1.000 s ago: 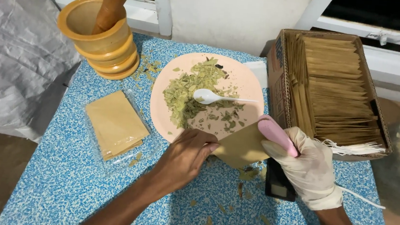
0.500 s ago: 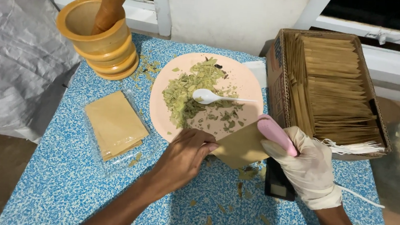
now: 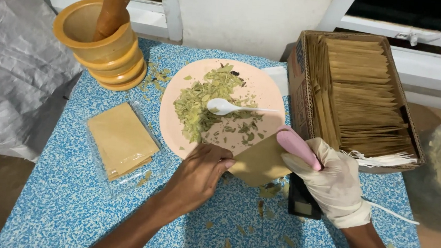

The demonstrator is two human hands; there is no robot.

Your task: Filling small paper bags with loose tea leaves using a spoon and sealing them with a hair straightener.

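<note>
Much of your small brown paper envelope (image 3: pixel 261 162) is hidden: its left edge sits under your fingertips and its right edge goes behind the pink-handled tool (image 3: pixel 299 148), whose working end cannot be made out. The small black device (image 3: pixel 302 197) is mostly covered by your gloved hand, so its kind is unclear.

Your bare left hand (image 3: pixel 198 178) reaches in from below, knuckles up, fingers curled together and pinching the envelope's left edge just at the near rim of the round pink plate (image 3: pixel 271 88). Your right hand (image 3: pixel 332 181), in a pale glove, is closed around the pink handle, fingers wrapped and pressed together, right beside the envelope.

On the plate lie crushed green dried leaves (image 3: pixel 203 104) and a white plastic spoon (image 3: pixel 227 107), bowl to the left. A flat stack of tan envelopes in clear wrap (image 3: pixel 120 141) lies to your left on the blue speckled tabletop (image 3: pixel 54 205). A wooden mortar with its pestle (image 3: pixel 103 36) stands at the far left corner. A cardboard box packed with brown envelopes (image 3: pixel 361 94) sits to the right, touching the plate's edge.
</note>
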